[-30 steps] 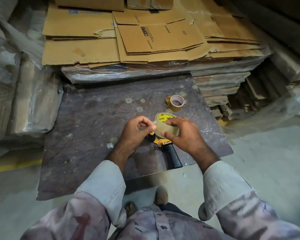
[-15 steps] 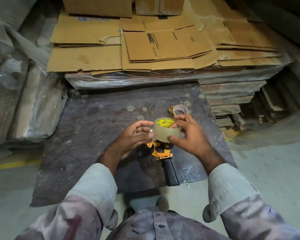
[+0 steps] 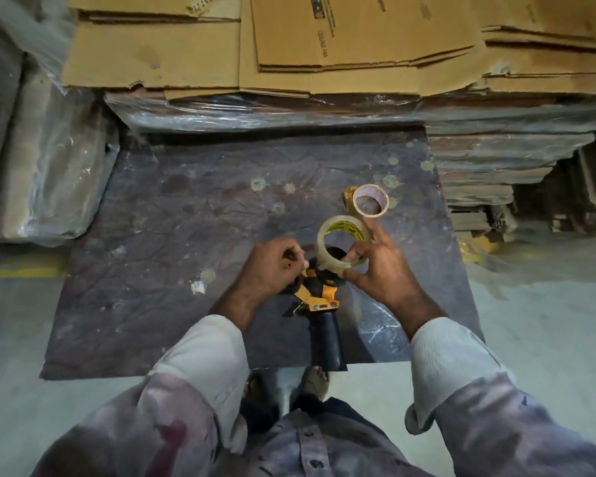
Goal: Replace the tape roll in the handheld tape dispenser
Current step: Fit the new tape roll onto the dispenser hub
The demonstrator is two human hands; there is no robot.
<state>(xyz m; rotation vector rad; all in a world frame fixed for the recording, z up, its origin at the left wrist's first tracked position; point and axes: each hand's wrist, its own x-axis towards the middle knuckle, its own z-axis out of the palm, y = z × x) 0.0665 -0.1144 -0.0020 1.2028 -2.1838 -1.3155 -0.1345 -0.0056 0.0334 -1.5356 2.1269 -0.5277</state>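
Note:
A clear tape roll [image 3: 327,232] with a yellow printed core stands on edge above the dispenser's hub. My right hand [image 3: 381,270] holds it from the right, thumb and fingers on its lower rim, one finger stretched up along its side. The yellow and black tape dispenser [image 3: 319,297] lies on the dark board with its black handle pointing toward me. My left hand [image 3: 272,268] grips the dispenser's front end, fingers curled by the roll's lower left edge. A near-empty old roll [image 3: 370,201] lies on the board just beyond.
The dark scuffed board [image 3: 186,253] lies on a grey concrete floor. Flattened cardboard cartons [image 3: 289,53] on shrink-wrapped stacks rise behind it. Wrapped bundles [image 3: 45,166] stand at the left and stacked cardboard [image 3: 479,173] at the right. My feet [image 3: 289,383] are at the board's near edge.
The roll has been tipped so its open centre faces me, low over the dispenser hub. My left hand has dropped from the roll's side onto the dispenser's front. The camera has moved closer.

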